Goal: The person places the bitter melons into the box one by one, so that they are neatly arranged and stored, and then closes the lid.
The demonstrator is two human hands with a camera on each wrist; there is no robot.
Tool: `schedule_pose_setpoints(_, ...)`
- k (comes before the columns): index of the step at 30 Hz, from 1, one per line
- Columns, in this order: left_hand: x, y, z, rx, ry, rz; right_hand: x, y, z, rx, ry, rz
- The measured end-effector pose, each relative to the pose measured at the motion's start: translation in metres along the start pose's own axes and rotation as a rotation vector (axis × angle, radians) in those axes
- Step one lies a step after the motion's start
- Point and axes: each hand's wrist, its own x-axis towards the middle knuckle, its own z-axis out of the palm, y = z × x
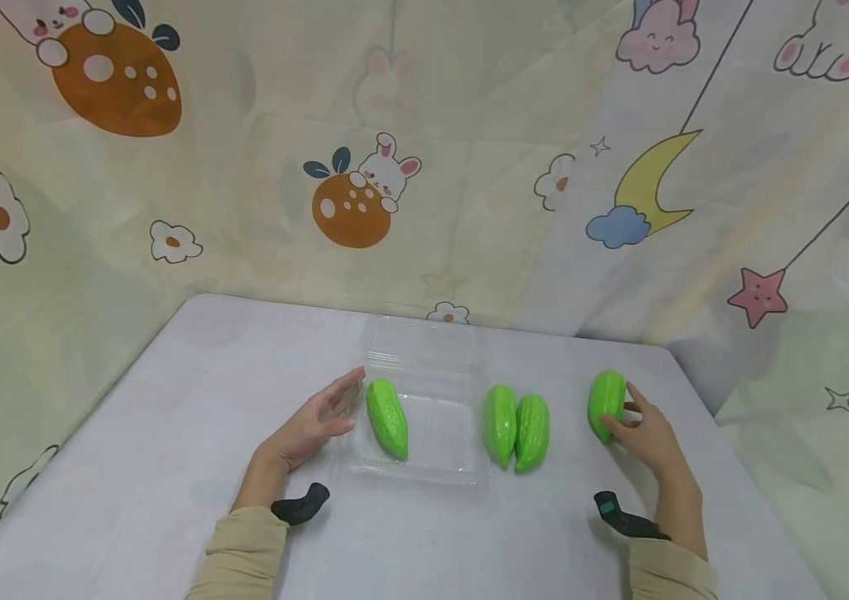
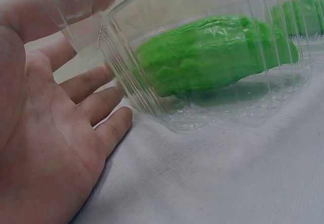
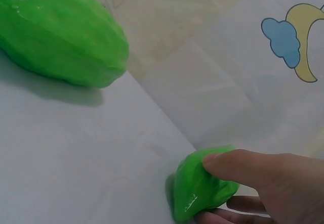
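A clear plastic container with its lid folded back holds one glossy green gourd, lumpy and tapered like a bitter melon. My left hand is at the container's left side, fingers extended; in the left wrist view its fingertips meet the ribbed plastic wall. On the right, my right hand grips another green gourd between thumb and fingers. The right wrist view shows the thumb over this gourd, which appears to rest on the table. Its far side is partly hidden there.
Two more green gourds lie side by side between the container and my right hand. The white table ends at a cartoon-printed curtain behind. A black strap device is on each wrist.
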Motion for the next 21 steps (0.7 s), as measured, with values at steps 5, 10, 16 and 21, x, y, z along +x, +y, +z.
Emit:
schedule_pose_setpoints(5,0.0002,0.0003,0.0,-0.002,0.001,-0.003,-0.0011,-0.0015,-0.0005,0.03,-0.061,-0.028)
schedule_pose_setpoints(10,0.0006,-0.0007,-0.0003,-0.002,0.004,-0.003,-0.0028,-0.0051,-0.003,0.012,-0.084,-0.055)
schedule_pose_setpoints(16,0.0004,-0.0023,-0.0011,-0.005,0.003,-0.001,-0.0042,-0.0091,-0.0051,-0.016,-0.101,-0.053)
schedule_pose_setpoints(21,0.0003,-0.0035,-0.0015,-0.007,0.0,0.003,-0.0016,-0.0085,-0.002,-0.03,-0.068,-0.049)
